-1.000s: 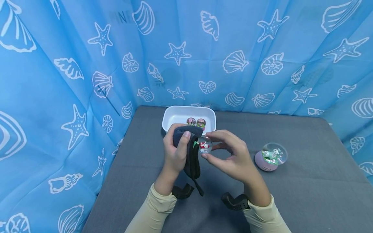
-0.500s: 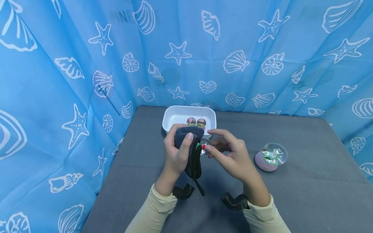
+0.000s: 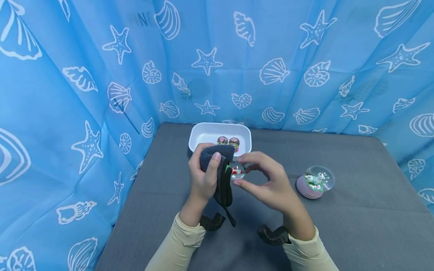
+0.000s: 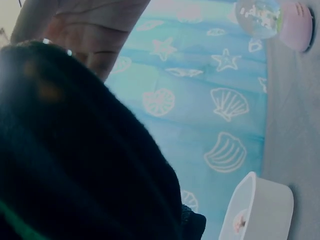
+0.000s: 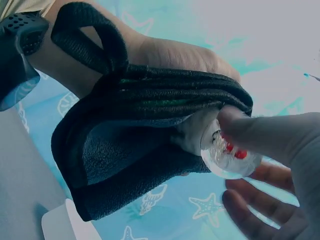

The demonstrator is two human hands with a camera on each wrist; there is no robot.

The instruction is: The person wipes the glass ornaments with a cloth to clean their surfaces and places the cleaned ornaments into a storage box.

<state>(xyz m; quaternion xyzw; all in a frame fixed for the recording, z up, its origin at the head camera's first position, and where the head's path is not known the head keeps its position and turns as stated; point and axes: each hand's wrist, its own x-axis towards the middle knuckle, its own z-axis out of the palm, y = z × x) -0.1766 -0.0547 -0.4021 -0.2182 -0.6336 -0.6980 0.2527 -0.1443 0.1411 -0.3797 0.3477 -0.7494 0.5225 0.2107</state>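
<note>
In the head view my left hand [image 3: 202, 178] grips a dark folded cloth [image 3: 223, 184] with black edging and a hanging loop. A small snow globe [image 3: 237, 171] with a red and white figure sticks out of the cloth's right side. Its pale base is partly wrapped in the folds, as the right wrist view shows. The thumb and index finger of my right hand [image 3: 271, 180] pinch the clear glass ball, and the other fingers curve behind it. Dark cloth [image 4: 90, 150] fills much of the left wrist view and hides the globe there.
Behind the hands, a white tray [image 3: 207, 131] holds two small pink snow globes. To the right, a larger snow globe [image 3: 315, 182] with a lilac base stands on the grey table [image 3: 366, 218]. A blue shell-print curtain [image 3: 217, 86] hangs along the back and sides.
My right thumb moved up across the front of the glass ball, then returned to its lower edge. The cloth and globe shifted slightly right, then back left. My left hand kept its grip.
</note>
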